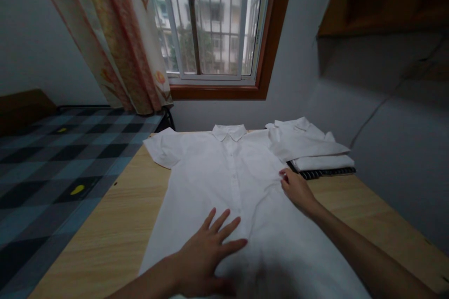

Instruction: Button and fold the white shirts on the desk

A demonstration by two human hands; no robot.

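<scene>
White shirt (pixel 224 182) flat on bench (pixel 115 224), front up, collar at far edge, hem toward near edge. One short sleeve spread near far left corner.

Left hand (pixel 206 254) open, fingers splayed, palm pressing lower front just beside button strip. Right hand (pixel 296 189) on shirt's right side; fingertips bent onto cloth, pinching or only pressing, cannot tell.

Stack of folded white clothes (pixel 308 147) on dark striped piece (pixel 326 173) near far right corner, touching shirt.

Step, as judged: smoothing shirt flat. Further handling calls for front kept taut and wrinkle-free, and clear of stack.
</scene>
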